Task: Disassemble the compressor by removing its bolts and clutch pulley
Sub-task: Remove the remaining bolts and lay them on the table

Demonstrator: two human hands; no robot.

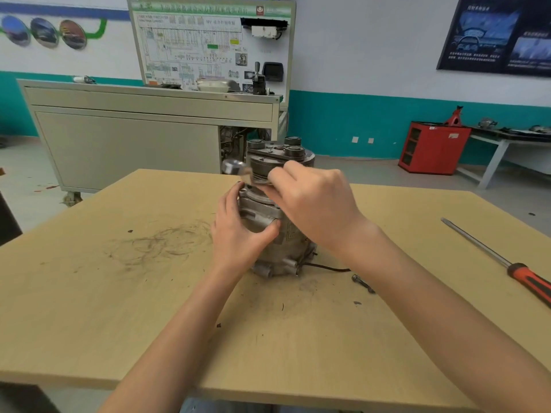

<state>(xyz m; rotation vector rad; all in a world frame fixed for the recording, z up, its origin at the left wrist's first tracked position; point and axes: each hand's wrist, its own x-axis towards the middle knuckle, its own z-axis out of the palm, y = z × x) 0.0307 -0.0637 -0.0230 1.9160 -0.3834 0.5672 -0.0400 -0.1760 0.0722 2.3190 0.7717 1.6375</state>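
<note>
Grey cast metal sits under the curled fingers [232,201] of my left hand [238,234], gripping the compressor [262,211] standing on the surface [119,293]. My right hand [313,201] grips a blurred ratchet [235,167] beside its clutch pulley [278,155]. Right of the compressor lie a bolt [362,283] and a screwdriver [527,281].

Left forearm reaches in from 7 o'clock, the left grip [238,234] wrapped thumb and fingers round the compressor [256,208]. Right forearm enters from 5 o'clock; the right grip [313,201], knuckles up, curls over a wrench [234,166].
</note>
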